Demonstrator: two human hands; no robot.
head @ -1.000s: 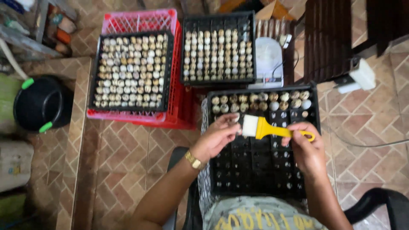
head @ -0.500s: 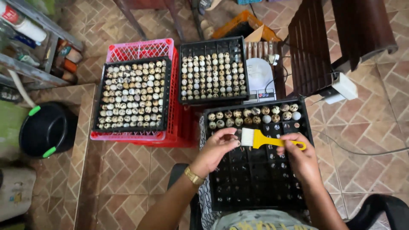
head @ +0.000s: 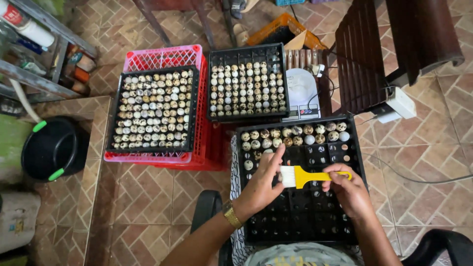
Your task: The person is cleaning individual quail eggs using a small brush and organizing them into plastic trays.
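Two hands work over the black plastic grid tray (head: pixel 300 216). Right hand (head: pixel 349 189) fingers pinch the yellow-handled white-bristle brush (head: pixel 308 176); left hand (head: pixel 261 184) fingertips close on something too small to identify. Brush lightly, keeping speckled eggs (head: pixel 290 138) seated.

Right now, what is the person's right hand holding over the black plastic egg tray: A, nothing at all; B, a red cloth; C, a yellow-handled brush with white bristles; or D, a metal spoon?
C: the right hand grips the yellow-handled brush by its handle, white bristles pointing toward the left hand, above the black plastic egg tray.
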